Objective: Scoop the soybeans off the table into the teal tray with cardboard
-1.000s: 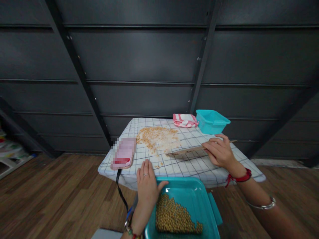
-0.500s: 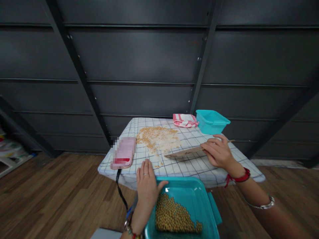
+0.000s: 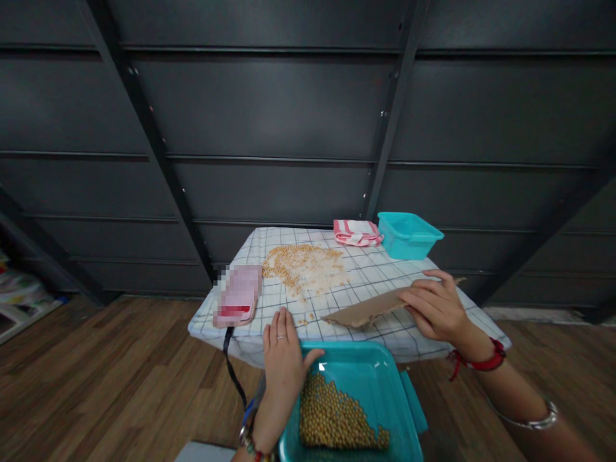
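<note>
Right hand [image 3: 436,308]: grasping a piece of cardboard [image 3: 368,309] between thumb and fingers at its right end.
Cardboard: brown, tilted, held above the right half of the checked surface [image 3: 394,271], its left tip pointing toward a few loose beans [image 3: 307,319]; whether its lower edge touches down, I cannot tell.
Left hand [image 3: 283,359]: unclenched, palm down, fingers stretched out together at the near edge, thumb spread over the corner of the teal tray [image 3: 378,369]; how firmly it presses, I cannot tell.
Yellow beans [image 3: 286,266]: scattered left of the middle of the surface, with white crumbs [image 3: 325,276] among them on the right side, beyond both hands.
Tray: just below the near edge, with olive-brown beans [image 3: 332,417] gathered toward its left and near side.
Far right corner: a folded red-and-white towel [image 3: 357,233] just beside a turquoise box [image 3: 409,239].
Left edge: a flat pink item [image 3: 246,289], partly pixelated; below it hangs a black strap [image 3: 231,372].
Right wrist: a red band [image 3: 491,360].
Behind: a dark panelled wall [image 3: 269,115].
</note>
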Available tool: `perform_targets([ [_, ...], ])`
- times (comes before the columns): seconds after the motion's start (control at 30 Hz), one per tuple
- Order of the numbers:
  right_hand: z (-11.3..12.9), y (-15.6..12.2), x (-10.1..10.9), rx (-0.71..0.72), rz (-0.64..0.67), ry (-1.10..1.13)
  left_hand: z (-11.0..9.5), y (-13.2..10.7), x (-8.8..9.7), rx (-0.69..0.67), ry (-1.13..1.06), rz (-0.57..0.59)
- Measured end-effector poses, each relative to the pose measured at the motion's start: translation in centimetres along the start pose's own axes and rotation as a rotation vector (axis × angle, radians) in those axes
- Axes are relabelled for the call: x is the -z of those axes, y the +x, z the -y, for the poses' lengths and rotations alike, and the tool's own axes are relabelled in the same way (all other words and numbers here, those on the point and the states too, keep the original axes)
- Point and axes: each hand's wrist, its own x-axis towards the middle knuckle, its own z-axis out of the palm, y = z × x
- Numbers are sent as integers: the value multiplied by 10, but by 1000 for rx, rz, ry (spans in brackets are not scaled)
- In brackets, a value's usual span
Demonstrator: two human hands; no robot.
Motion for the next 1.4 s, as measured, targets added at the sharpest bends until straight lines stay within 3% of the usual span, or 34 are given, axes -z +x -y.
perform_targets([
  [0.5, 15, -13, 34, -32, 62, 27, -3, 0, 1, -14, 30, -38],
  [0.7, -11, -9, 13, -53, -49, -215, -4, 1, 1, -5, 15, -41],
  [0.9, -41, -18, -11, -58, 7, -261, -5, 0, 2, 0, 26, -32],
  [1.4, -46, -18, -16, -29, 55, -254, -4, -2, -1, -19, 2, -46],
])
